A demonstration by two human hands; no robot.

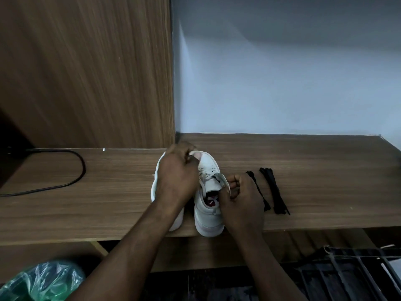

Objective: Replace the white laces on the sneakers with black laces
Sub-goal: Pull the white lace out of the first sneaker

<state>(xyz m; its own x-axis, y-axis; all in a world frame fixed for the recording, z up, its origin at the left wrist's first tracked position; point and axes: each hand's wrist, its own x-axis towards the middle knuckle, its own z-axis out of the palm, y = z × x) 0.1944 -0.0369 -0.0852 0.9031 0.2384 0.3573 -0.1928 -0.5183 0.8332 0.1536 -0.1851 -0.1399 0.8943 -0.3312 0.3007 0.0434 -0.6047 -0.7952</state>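
Wood-grain panelling fills the upper left of the frame and a pale wall the upper right. Below them runs a wooden bench (108,192) with the work at its middle.

One white sneaker (208,213) stands heel toward the viewer at frame centre, its white laces (208,173) not yet pulled out. The second sneaker (156,183) sits just left of it, mostly covered by the left hand (176,170). That hand reaches over to the toe end of the lacing with its fingers curled down. Its back hides the tips, so I cannot tell whether it has a lace. The right hand (240,198) curls round the tongue and collar edge, steadying the sneaker. The black laces (274,192) lie in two bundles on the bench just right of that hand, untouched.

To do this step well, keep the collar pinned so the sneaker cannot slide. Loosen each crossing from the top eyelets down rather than dragging one end through. Pull straight out of each eyelet so the tip does not snag.

The sneaker's open mouth shows only a red insole. A green plastic bag (47,279) sits at lower left and a dark slatted crate (347,274) at lower right; the contents of both are too unclear to name. A black cable (80,168) loops at the left.
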